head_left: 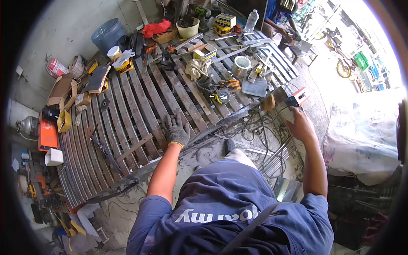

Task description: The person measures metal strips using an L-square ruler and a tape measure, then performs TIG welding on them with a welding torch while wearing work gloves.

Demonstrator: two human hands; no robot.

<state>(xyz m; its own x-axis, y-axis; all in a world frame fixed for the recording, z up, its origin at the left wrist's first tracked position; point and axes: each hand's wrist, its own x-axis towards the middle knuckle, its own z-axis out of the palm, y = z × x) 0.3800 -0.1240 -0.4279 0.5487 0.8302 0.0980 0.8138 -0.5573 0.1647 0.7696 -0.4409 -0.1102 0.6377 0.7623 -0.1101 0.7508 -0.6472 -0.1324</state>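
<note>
My left hand (177, 129), in a grey knit glove with a yellow cuff, lies flat with fingers spread on the slatted metal table (140, 100). Nothing is in it. My right hand (301, 125) is bare and reaches out past the table's right corner. Its fingers are apart, with the fingertips right at the lower edge of a red, white and blue box-shaped device (296, 97). Left of that device, a brown piece (269, 103) sits at the table corner. A yellow and black tape measure (221, 96) and orange-handled pliers (232, 85) rest on the slats ahead of my left hand.
A metal can (241, 66), yellow boxes (205, 52), a water bottle (251, 21) and a blue bucket (108, 36) stand along the table. Cables (265, 131) and metal rods (278, 157) lie on the floor below. Another person (280, 19) sits at the far right.
</note>
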